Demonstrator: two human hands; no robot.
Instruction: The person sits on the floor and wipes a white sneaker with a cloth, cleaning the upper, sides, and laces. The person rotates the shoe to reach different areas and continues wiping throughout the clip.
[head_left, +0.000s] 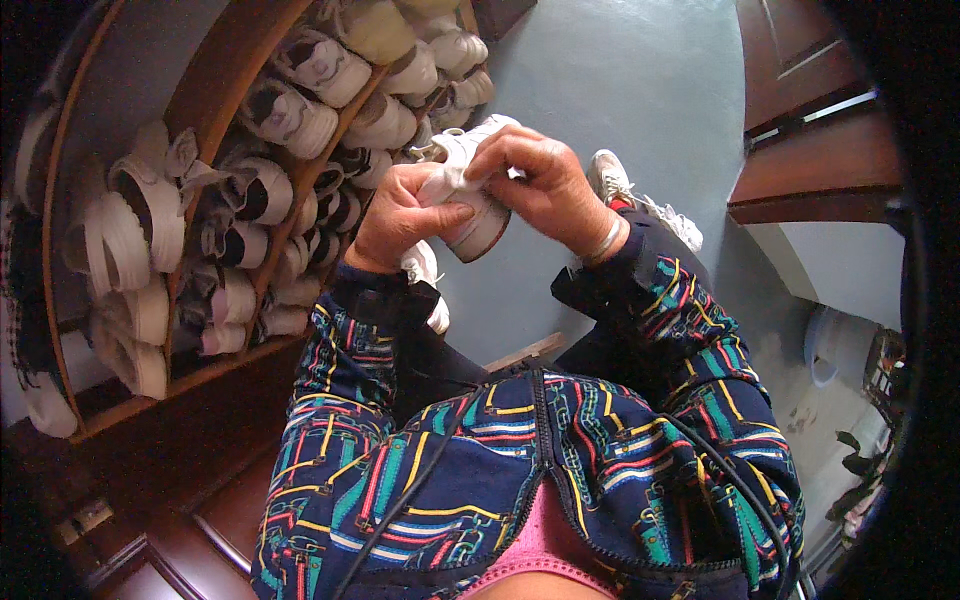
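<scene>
A white shoe is held up over the floor between both my hands, its heel towards me. My left hand grips it from the left, with the thumb pressed across its collar. From the right, my right hand has bent fingers pinching white material at the shoe's opening. Whether that material is the tongue, the lining or a separate cloth, I cannot tell. Loose white laces show past the left hand. The inside of the shoe is mostly hidden by my fingers.
A wooden shoe rack full of mostly white shoes stands close on the left. White lace-up shoes are by my legs on the grey-blue floor. At right are a dark wooden door and a blue-rimmed round object.
</scene>
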